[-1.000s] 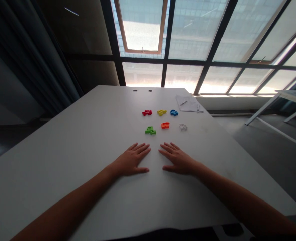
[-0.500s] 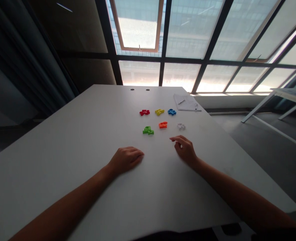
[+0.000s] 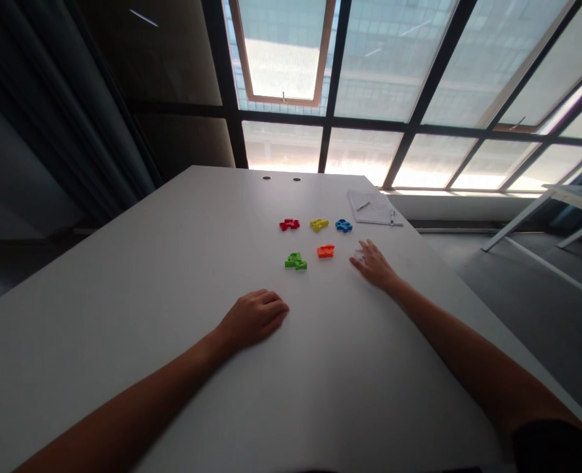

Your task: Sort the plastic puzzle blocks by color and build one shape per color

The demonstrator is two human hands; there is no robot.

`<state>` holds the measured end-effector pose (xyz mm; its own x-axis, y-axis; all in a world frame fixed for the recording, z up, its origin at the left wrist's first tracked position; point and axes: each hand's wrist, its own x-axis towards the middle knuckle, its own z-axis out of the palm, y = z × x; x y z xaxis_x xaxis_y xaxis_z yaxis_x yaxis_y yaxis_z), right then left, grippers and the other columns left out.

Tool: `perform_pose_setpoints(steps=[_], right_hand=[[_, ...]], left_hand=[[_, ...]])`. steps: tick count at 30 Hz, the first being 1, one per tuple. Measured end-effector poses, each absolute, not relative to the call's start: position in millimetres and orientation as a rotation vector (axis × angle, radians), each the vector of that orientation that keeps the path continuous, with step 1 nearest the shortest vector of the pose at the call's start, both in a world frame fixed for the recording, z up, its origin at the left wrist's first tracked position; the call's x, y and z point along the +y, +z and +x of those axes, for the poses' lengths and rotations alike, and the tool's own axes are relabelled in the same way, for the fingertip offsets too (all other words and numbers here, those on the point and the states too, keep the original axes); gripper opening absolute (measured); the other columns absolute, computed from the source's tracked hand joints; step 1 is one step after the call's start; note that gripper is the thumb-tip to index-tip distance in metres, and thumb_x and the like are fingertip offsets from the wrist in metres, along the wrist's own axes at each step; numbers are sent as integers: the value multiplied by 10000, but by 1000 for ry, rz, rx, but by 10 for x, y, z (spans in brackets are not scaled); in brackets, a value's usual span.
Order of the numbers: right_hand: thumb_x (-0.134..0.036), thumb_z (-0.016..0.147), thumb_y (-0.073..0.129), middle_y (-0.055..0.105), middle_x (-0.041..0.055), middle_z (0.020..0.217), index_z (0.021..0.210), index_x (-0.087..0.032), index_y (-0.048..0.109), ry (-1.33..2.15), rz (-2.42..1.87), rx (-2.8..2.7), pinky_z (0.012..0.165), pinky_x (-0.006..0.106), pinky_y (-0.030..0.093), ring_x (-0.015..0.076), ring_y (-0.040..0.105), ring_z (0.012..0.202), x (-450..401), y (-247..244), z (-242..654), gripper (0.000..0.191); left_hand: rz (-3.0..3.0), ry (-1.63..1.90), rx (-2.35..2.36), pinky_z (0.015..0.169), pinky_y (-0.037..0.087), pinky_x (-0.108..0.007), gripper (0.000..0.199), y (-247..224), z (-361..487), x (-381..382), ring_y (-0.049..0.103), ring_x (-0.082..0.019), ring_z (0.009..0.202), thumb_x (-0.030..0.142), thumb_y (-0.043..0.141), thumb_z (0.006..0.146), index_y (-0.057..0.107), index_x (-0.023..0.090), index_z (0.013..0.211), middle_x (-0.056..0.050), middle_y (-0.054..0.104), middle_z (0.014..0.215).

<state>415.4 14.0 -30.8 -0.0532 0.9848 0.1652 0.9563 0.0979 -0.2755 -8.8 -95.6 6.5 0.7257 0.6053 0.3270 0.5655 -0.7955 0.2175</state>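
Note:
My right hand (image 3: 374,264) reaches over a small white, see-through piece (image 3: 358,254), its thumb and fingers apart on either side of it and partly covering it. Whether the fingers touch the piece I cannot tell. My left hand (image 3: 256,317) rests palm down on the white table (image 3: 182,263), fingers together and bent, with nothing visible in them. Nearest to it is a green group of block-like pieces (image 3: 295,261). An orange piece (image 3: 325,251) lies between that and my right hand. Farther back, red (image 3: 290,225), yellow (image 3: 319,225) and blue (image 3: 343,225) pieces form a row.
Paper sheets (image 3: 372,205) with two pens on them lie near the table's right edge. Two round inserts (image 3: 267,178) sit at the far end. Another white table (image 3: 574,197) stands to the right, a dark curtain (image 3: 74,98) hangs left, and windows (image 3: 370,66) are ahead.
My right hand has moved forward to the white piece, and its fingers have gone from curled to spread around it. My left hand stays in place. The view has shifted slightly.

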Motion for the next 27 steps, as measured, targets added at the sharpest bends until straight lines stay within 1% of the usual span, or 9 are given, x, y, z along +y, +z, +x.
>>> perform_pose_setpoints(steps=[3,7,12,15,19,21,23,24,27], right_hand=[[-730,1019,385,249,248,1745,1676,-85,290,102,-1903,-2187,1293,587,260,415,241,1619,229,-292,4092,925],[-766,1028,282,315,244,1723,1678,-102,309,127,-1882,-2299,1295,614,218,440,279,1600,353,-275,3974,929],[-779,1035,228,323,233,1722,1679,-129,324,172,-1768,-2345,1292,623,214,418,271,1608,477,-266,3707,920],[-775,1043,218,304,196,1741,1688,-163,316,220,-1614,-2400,1309,593,190,368,252,1625,526,-244,3580,895],[-708,1074,227,291,142,1756,1677,-194,357,167,-1439,-2368,1318,547,207,315,218,1641,687,-182,3655,803],[-689,1075,247,312,150,1746,1657,-185,400,85,-1482,-2295,1317,557,208,330,226,1636,836,-163,3770,785],[-684,1071,261,308,164,1745,1644,-168,423,24,-1582,-2221,1314,572,202,360,231,1630,1012,-173,3878,788],[-682,1071,264,297,173,1747,1646,-158,418,14,-1641,-2184,1310,578,207,375,230,1628,1102,-188,3915,794],[-671,1075,268,294,214,1739,1670,-121,358,59,-1804,-2112,1283,603,254,407,265,1610,1356,-246,3938,815]], left_hand=[[2819,602,960,833,567,-341,254,68,-93,-961,706,-190,925,287,502,1051,755,265,1075,-58,766,1057],[2854,508,970,804,568,-322,273,136,-41,-834,707,-186,903,320,492,1055,760,268,1076,-57,766,1072],[2870,336,1048,931,582,-395,363,225,178,-386,693,-269,1124,427,557,1027,704,281,1326,-83,720,1315],[2872,304,1096,1004,566,-431,425,222,321,-113,674,-293,1169,446,557,1021,678,275,1391,-102,699,1362],[2834,360,1252,977,573,-410,427,179,400,179,670,-287,1154,436,547,1020,681,271,1390,-93,709,1338],[2769,447,1352,965,573,-410,393,152,396,346,672,-281,1117,412,527,1026,709,261,1341,-94,732,1272],[2717,553,1423,1013,549,-431,381,120,384,554,661,-288,1126,401,507,1035,726,238,1302,-104,738,1236],[2698,607,1447,1057,526,-444,390,101,380,674,648,-293,1162,403,504,1037,719,224,1309,-112,728,1261],[2644,686,1506,1189,427,-470,496,37,388,1084,564,-313,1340,433,515,1033,616,188,1452,-144,602,1502]])
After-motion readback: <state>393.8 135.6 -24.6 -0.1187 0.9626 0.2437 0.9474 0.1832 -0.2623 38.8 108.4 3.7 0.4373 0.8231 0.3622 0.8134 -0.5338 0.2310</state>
